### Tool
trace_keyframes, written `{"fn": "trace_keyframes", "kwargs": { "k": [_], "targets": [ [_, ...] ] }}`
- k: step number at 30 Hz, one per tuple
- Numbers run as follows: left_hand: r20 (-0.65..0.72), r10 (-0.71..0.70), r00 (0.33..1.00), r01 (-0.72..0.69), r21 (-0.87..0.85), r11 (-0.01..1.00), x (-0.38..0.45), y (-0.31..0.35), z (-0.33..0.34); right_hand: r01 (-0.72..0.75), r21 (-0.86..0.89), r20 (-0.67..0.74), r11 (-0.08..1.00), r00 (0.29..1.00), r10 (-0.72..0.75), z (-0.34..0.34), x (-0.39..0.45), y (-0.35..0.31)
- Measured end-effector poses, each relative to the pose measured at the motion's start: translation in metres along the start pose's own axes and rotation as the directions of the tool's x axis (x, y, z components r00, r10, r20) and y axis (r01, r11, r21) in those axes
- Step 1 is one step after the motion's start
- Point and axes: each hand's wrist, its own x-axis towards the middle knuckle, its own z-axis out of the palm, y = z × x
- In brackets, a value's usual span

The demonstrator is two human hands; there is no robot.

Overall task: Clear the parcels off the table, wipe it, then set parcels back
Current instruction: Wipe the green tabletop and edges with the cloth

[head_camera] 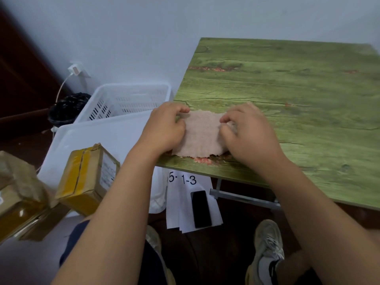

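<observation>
A pale blue-grey wall backs a square tabletop printed as cracked green wood (298, 95), its right corner cut off by the frame edge. Near its front edge at 9 o'clock lies a pale pink, nubbly rectangular cloth (200, 136), its side edges hidden under both hands. The left hand (164, 128) grips the cloth's left edge with curled fingers; the right hand (248, 132) pinches its right edge. On the floor at 9 o'clock of the table stand white slotted plastic crates (123, 103), the nearer one blurred. At 8 o'clock, well apart from the table, sits a brown cardboard parcel wrapped in yellow tape (88, 177), its label unreadable, beside crumpled brown parcels (18, 192) cut off at the left edge. Under the front edge, a black slab-shaped phone (202, 208) lies on white paper marked "5-1-3" (183, 182).
</observation>
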Motion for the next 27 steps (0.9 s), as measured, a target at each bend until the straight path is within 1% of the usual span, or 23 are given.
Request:
{"fn": "trace_keyframes", "kwargs": {
  "k": [4,7,9,12,14,16,19,21,24,27],
  "targets": [
    [0.027,-0.070,0.997,0.068,0.075,0.995,0.005,-0.009,0.000,0.087,-0.095,0.137,0.992,0.988,-0.073,0.010,-0.004,-0.006],
    [0.090,-0.096,0.991,0.085,0.118,0.989,0.002,-0.010,-0.001,0.130,-0.176,0.215,0.976,0.972,-0.091,0.014,-0.009,-0.013],
    [0.106,-0.110,0.988,0.094,0.149,0.984,-0.001,-0.012,-0.002,0.159,-0.229,0.267,0.960,0.959,-0.095,0.014,-0.010,-0.016],
    [0.075,-0.128,0.989,0.115,0.154,0.981,-0.001,-0.016,-0.004,0.228,-0.230,0.444,0.946,0.889,-0.107,0.010,-0.011,-0.020],
    [0.055,-0.143,0.988,0.134,0.142,0.981,-0.001,-0.018,-0.006,0.245,-0.212,0.520,0.946,0.848,-0.104,0.003,-0.013,-0.025],
    [0.056,-0.159,0.986,0.151,0.130,0.980,-0.001,-0.020,-0.008,0.220,-0.199,0.497,0.955,0.862,-0.095,-0.002,-0.012,-0.029],
    [0.082,-0.173,0.981,0.164,0.105,0.981,-0.001,-0.022,-0.007,0.188,-0.235,0.373,0.954,0.924,-0.091,-0.002,-0.008,-0.031],
    [0.096,-0.172,0.981,0.166,0.063,0.984,0.000,-0.022,-0.007,0.191,-0.274,0.342,0.943,0.935,-0.090,0.002,-0.007,-0.030],
    [0.108,-0.175,0.979,0.173,0.030,0.985,-0.001,-0.022,-0.008,0.198,-0.279,0.367,0.940,0.926,-0.086,0.005,-0.007,-0.024],
    [0.101,-0.182,0.978,0.178,0.047,0.983,-0.001,-0.023,-0.008,0.193,-0.265,0.452,0.945,0.890,-0.055,0.001,-0.002,-0.017]
  ]
}}
